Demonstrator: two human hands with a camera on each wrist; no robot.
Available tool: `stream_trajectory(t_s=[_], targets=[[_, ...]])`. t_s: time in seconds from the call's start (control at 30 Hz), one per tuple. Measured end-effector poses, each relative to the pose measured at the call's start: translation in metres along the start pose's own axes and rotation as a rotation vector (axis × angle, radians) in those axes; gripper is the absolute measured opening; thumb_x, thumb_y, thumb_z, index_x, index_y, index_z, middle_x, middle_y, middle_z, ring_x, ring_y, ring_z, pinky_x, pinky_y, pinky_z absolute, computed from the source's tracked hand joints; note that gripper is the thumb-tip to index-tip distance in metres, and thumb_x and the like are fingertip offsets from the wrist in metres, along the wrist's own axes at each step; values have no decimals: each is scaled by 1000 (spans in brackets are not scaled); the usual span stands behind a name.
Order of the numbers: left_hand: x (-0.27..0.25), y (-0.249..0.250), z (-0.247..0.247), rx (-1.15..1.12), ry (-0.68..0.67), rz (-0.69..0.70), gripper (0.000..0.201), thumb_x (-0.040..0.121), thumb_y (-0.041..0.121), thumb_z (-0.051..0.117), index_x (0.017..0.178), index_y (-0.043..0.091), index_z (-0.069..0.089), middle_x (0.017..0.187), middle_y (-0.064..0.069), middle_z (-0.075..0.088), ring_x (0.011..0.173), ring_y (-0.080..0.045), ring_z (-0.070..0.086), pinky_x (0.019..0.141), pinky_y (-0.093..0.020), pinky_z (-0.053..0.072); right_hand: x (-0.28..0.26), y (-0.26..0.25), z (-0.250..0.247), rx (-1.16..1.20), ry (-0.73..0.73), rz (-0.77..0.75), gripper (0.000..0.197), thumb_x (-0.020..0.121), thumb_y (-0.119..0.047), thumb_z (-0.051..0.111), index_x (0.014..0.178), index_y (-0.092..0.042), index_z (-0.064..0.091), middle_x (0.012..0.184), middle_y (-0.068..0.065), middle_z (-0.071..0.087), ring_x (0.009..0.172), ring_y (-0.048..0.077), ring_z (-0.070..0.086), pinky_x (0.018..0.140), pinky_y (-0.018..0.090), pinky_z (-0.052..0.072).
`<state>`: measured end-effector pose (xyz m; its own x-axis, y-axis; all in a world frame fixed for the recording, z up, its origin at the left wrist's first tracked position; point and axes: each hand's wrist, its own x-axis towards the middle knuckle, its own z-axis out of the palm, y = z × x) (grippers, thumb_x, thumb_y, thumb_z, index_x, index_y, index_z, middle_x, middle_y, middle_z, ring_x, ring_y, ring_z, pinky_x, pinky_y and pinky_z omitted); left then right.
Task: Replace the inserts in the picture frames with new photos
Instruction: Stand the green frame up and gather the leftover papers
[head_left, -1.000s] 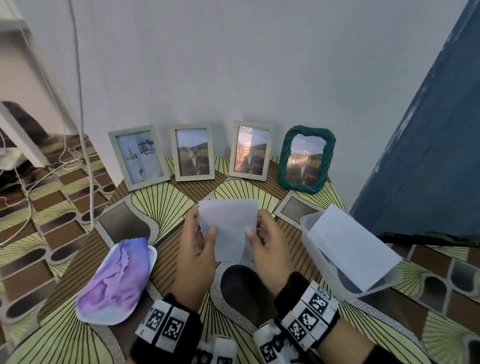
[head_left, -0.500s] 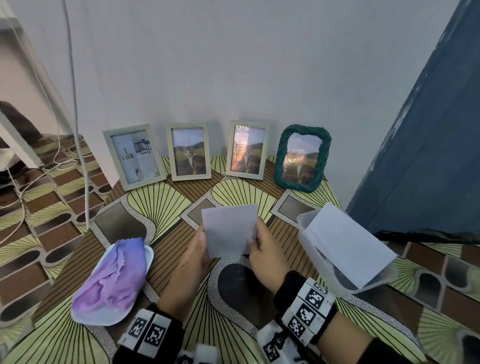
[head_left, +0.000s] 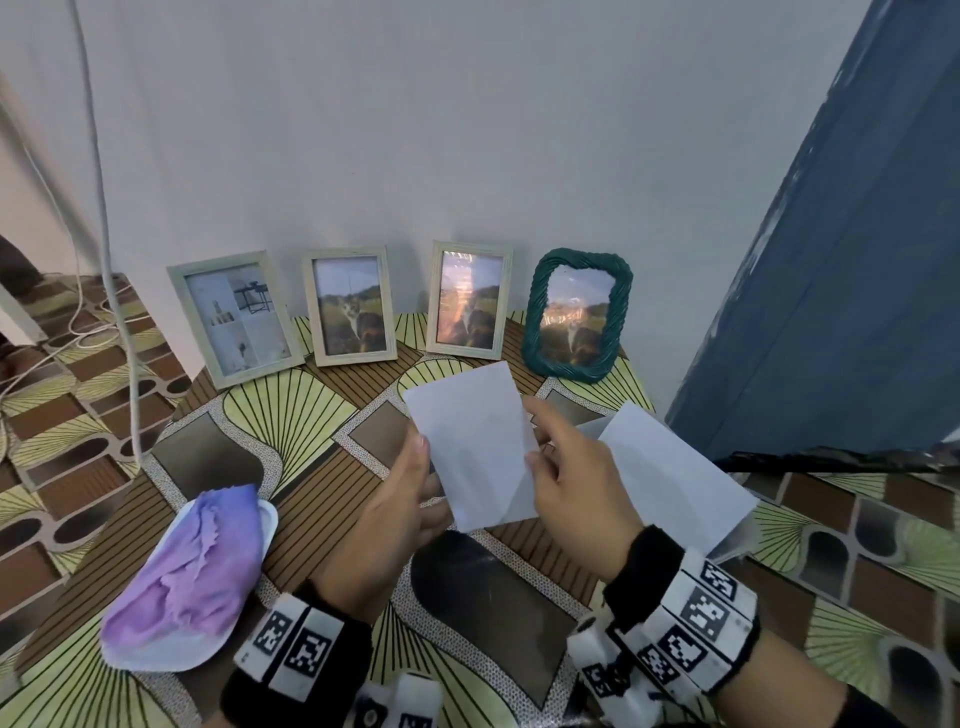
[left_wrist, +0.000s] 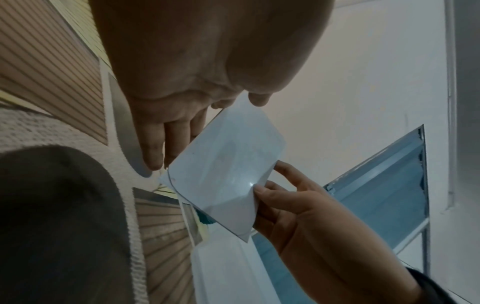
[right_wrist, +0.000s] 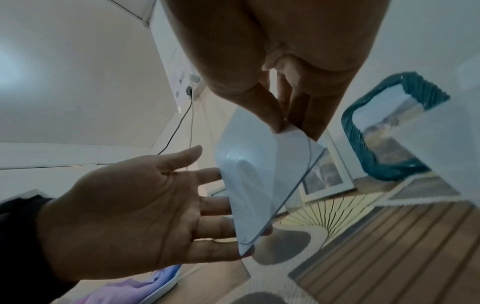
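The photo (head_left: 475, 441) looks like white paper, matt on its back and glossy where light glints, the green frame (head_left: 575, 316) has a twisted, ribbed, shiny surface, the cloth (head_left: 200, 566) is soft purple fabric, and the tablecloth (head_left: 322, 483) is smooth and printed.

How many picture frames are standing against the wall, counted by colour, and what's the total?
Pale wooden rectangular picture frames: 3
Teal twisted-rope picture frame: 1
Total: 4
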<state>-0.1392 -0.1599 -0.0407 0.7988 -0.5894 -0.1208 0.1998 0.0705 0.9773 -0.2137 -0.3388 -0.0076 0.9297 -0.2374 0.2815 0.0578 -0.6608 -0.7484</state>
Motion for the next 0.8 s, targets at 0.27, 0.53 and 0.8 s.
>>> stream_trajectory(t_s=[0.27, 0.53, 0.8], targets=[[26, 12, 58, 69, -68, -10, 57, 88, 71, 40, 142, 57, 29, 148, 4, 46, 129, -18, 52, 108, -48, 43, -10, 2, -88, -113, 197, -45, 52, 93, -4, 49, 129, -42, 46, 84, -16, 61, 58, 5, 59, 52, 7, 37], [59, -12, 99, 144, -131, 34, 72, 95, 24, 62, 147, 50, 20, 117, 37, 46, 94, 27, 53, 80, -5, 49, -20, 21, -158, -540, 153, 100, 55, 86, -5, 51, 130, -36, 42, 79, -3, 60, 52, 11, 47, 55, 35, 40], [74, -23, 108, 224, -207, -10, 80, 93, 5, 62, 154, 31, 19, 113, 27, 64, 101, 8, 61, 90, -24, 52, -21, 31, -154, -840, -62, 156, 56, 86, -6, 46, 137, -29, 40, 71, -4, 52, 64, 24, 52, 58, 35, 44]])
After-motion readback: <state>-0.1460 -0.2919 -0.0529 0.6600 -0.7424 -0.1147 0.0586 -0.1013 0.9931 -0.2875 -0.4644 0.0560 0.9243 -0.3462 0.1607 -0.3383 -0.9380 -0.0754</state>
